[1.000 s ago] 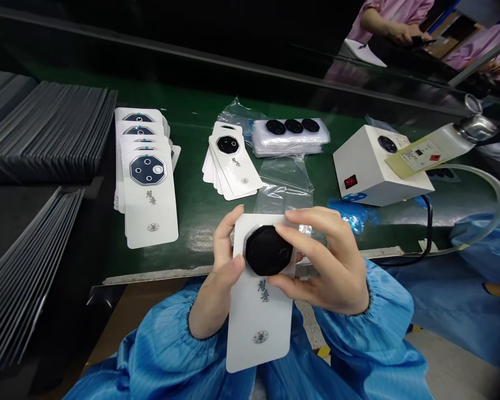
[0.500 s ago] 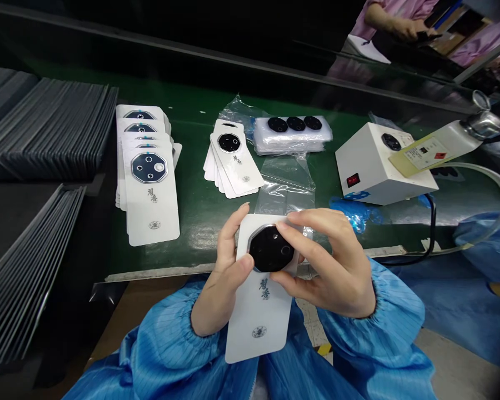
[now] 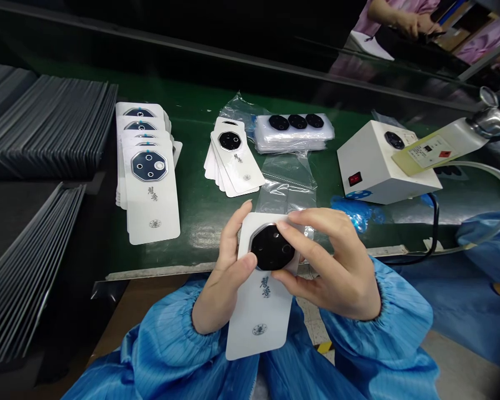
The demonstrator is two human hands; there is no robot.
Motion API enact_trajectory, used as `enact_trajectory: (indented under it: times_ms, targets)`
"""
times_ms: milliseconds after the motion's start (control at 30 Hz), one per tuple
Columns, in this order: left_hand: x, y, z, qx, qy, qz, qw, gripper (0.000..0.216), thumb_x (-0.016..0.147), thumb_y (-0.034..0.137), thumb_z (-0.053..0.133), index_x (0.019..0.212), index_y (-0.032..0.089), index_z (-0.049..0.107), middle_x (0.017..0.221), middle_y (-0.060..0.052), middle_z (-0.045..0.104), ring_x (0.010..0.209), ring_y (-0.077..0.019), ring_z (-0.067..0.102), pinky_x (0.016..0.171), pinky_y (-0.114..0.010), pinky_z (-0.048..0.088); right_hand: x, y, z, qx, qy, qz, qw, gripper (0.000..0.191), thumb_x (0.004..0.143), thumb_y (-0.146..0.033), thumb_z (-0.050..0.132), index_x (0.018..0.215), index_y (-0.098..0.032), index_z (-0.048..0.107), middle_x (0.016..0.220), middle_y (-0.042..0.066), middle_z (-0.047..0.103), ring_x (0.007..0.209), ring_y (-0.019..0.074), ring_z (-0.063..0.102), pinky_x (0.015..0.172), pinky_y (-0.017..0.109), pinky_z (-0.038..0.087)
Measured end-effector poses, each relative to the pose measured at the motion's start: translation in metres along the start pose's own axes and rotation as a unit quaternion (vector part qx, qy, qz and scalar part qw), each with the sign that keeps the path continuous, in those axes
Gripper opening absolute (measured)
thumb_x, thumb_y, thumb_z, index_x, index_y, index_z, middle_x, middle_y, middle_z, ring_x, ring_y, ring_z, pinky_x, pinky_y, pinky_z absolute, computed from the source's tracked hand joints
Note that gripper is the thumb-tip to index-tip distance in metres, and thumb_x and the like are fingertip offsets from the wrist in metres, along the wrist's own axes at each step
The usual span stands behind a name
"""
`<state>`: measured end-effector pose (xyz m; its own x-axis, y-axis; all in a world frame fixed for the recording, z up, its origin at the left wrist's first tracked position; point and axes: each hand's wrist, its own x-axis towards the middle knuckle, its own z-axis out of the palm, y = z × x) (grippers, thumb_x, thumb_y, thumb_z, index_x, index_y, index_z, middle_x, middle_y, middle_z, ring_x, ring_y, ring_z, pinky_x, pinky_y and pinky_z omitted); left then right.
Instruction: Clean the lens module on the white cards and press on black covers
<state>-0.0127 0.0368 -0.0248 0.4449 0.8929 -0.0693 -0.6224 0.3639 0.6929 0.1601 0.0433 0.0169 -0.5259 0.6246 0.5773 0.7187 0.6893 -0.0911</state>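
Your left hand [image 3: 221,278] grips the white panel [image 3: 255,308] by its upper left side, thumb touching the rim of the black octagonal plate [image 3: 270,250]. Your right hand [image 3: 337,264] pinches that rim between thumb and forefinger, another finger at the panel's top edge. Both pieces sit at the front edge of the tabletop [image 3: 200,230], near its middle. You seem to be seating the plate: brace the panel flat, press evenly around the rim, and touch the glossy face lightly, as it probably smudges. Whether the plate lies flush, you cannot tell from here. Beyond lies a clear bag [image 3: 289,183], then fanned cards [image 3: 242,169] and a wrapped pack [image 3: 291,143] toward the back edge. Stacked cards [image 3: 154,208] lie toward the left edge; a white box [image 3: 369,172] stands toward the right.
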Motion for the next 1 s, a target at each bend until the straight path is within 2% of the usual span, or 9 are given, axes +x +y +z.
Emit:
enact_trajectory:
  times_ms: [233, 467, 700, 833, 1000]
  targets:
    - [-0.002, 0.007, 0.013, 0.003, 0.061, -0.032, 0.998, 0.041, 0.090, 0.022, 0.049, 0.121, 0.050, 0.051, 0.116, 0.008, 0.065, 0.104, -0.0232, 0.063, 0.089, -0.041, 0.052, 0.000, -0.002, -0.002, -0.010, -0.010, 0.009, 1.000, 0.040, 0.080, -0.031, 0.064, 0.112, -0.009, 0.056, 0.109, 0.016, 0.058, 0.103, 0.0260, 0.057, 0.078, 0.043, 0.053]
    - [-0.001, 0.004, 0.010, 0.029, 0.066, -0.010, 0.997, 0.040, 0.089, 0.022, 0.051, 0.123, 0.042, 0.050, 0.114, 0.004, 0.065, 0.102, -0.0225, 0.064, 0.081, -0.034, 0.054, 0.002, -0.005, -0.005, -0.025, -0.010, 0.011, 1.000, 0.035, 0.082, -0.028, 0.062, 0.110, -0.009, 0.056, 0.107, 0.015, 0.059, 0.101, 0.0254, 0.058, 0.075, 0.041, 0.054]
    - [-0.003, 0.008, 0.010, 0.046, 0.059, -0.016, 0.997, 0.038, 0.091, 0.024, 0.049, 0.121, 0.047, 0.051, 0.116, 0.007, 0.063, 0.102, -0.0199, 0.062, 0.082, -0.032, 0.052, 0.002, -0.007, -0.006, -0.024, -0.007, 0.004, 1.000, 0.035, 0.082, -0.029, 0.062, 0.109, -0.006, 0.057, 0.106, 0.016, 0.059, 0.101, 0.0249, 0.057, 0.076, 0.041, 0.054]
    - [-0.003, 0.009, 0.011, 0.062, 0.063, -0.010, 0.996, 0.038, 0.090, 0.024, 0.051, 0.118, 0.049, 0.053, 0.113, 0.009, 0.064, 0.101, -0.0168, 0.061, 0.080, -0.027, 0.051, 0.003, -0.007, -0.006, -0.019, -0.001, 0.003, 1.000, 0.037, 0.082, -0.032, 0.062, 0.108, -0.006, 0.058, 0.105, 0.017, 0.059, 0.101, 0.0253, 0.057, 0.077, 0.042, 0.054]
    - [-0.003, 0.010, 0.012, 0.044, 0.060, -0.007, 0.997, 0.037, 0.089, 0.024, 0.051, 0.120, 0.045, 0.052, 0.116, 0.007, 0.063, 0.103, -0.0213, 0.062, 0.080, -0.032, 0.054, 0.004, -0.009, -0.007, -0.022, 0.003, 0.005, 1.000, 0.035, 0.082, -0.031, 0.062, 0.108, -0.007, 0.058, 0.106, 0.016, 0.058, 0.100, 0.0251, 0.057, 0.076, 0.041, 0.054]
